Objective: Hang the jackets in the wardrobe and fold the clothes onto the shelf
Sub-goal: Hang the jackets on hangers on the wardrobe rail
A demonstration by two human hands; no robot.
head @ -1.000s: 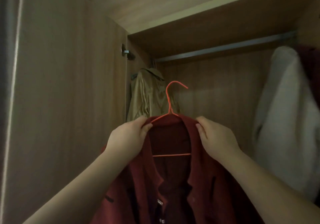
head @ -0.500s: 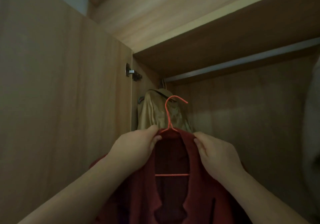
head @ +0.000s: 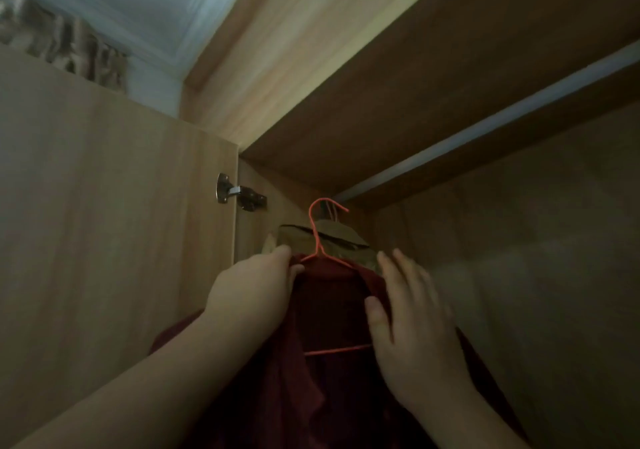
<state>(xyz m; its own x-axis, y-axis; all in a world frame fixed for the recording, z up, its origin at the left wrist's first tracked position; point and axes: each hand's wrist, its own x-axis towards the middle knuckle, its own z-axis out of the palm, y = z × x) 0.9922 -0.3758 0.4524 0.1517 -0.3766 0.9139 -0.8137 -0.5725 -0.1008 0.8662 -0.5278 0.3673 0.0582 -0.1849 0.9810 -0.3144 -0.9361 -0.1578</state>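
A dark red jacket (head: 332,313) hangs on an orange wire hanger (head: 317,230), held up inside the wardrobe. My left hand (head: 252,289) grips the jacket's left shoulder at the hanger's arm. My right hand (head: 412,320) lies against the jacket's right shoulder with its fingers straight and spread. The hanger's hook sits just below the left end of the grey metal rail (head: 485,129); whether it touches the rail is unclear. A khaki jacket (head: 343,240) hangs right behind, at the rail's left end.
The open wardrobe door (head: 114,240) stands close on the left, with its metal hinge (head: 239,194) by the hook. The wardrobe's top board (head: 433,77) runs just above the rail. Its back panel (head: 519,258) fills the right.
The red jacket and hanger went up towards the rail, and my view tilted upward. My right hand let go its grip and now lies flat with straight fingers.
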